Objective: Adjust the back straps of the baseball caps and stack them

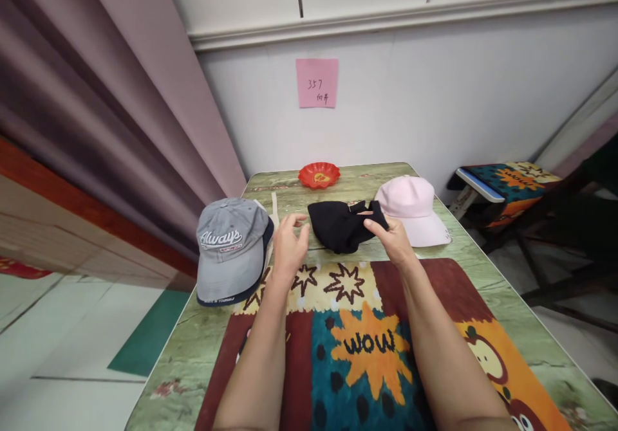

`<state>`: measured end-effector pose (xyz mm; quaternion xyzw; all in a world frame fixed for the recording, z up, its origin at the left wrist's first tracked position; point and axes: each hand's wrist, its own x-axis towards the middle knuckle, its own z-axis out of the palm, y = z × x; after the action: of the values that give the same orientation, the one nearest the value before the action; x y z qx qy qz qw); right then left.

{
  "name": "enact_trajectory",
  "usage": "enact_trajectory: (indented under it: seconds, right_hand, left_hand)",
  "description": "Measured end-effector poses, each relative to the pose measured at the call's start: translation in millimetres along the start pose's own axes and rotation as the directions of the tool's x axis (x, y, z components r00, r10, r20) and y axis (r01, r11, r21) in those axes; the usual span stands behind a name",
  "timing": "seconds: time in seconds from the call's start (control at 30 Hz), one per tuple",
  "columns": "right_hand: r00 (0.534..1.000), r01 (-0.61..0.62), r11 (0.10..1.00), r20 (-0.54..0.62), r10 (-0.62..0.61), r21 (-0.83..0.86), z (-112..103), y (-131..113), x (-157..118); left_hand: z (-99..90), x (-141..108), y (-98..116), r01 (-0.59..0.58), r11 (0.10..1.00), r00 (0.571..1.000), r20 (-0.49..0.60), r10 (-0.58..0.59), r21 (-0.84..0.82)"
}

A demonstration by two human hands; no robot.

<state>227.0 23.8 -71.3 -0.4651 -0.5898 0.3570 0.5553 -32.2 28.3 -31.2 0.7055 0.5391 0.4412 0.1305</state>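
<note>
A black cap (pixel 338 225) is held above the far part of the table, and my right hand (pixel 393 238) pinches its edge near the back opening. My left hand (pixel 291 247) is just left of the cap, fingers loosely bent and apart, with a small gap between them and the black fabric. At the left table edge lies a grey cap (pixel 224 235) with "Always" lettering, resting over a navy cap (pixel 258 283); something beige shows behind them. Behind my right hand sits a pale pink cap (pixel 410 202), partly covered by the black one.
A red scalloped dish (pixel 318 175) stands at the table's far edge by the wall. A colourful mat (pixel 347 366) with "WOW" lies on the green wood-patterned table (pixel 168 354). A pink note (pixel 317 83) is on the wall. To the right is a patterned stool (pixel 516 180); a curtain (pixel 120 83) hangs left.
</note>
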Motion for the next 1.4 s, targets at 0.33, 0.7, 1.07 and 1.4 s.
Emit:
enact_trajectory:
  seconds: [0.33,0.7,1.07,1.4]
  right_hand:
    - [0.971,0.139,0.967,0.223,-0.09,-0.215,-5,-20,-4]
    - [0.916,0.221,0.944,0.384,-0.114,-0.246,-3,-43,-8]
    - [0.954,0.295,0.82,0.192,-0.228,-0.491,1,-61,-6]
    - [0.996,0.09,0.935,0.017,-0.09,-0.343,14,-77,-14]
  left_hand:
    - [26.3,-11,5,-0.06,0.998,0.986,0.157,0.057,0.015]
    - [24.8,-12,-1,0.029,1.0,0.958,0.285,-0.03,0.006]
    - [15.9,-7,-6,0.026,0.999,0.917,0.398,-0.039,0.039]
    - [17.0,-9,-7,0.23,0.951,0.849,0.52,-0.093,-0.206]
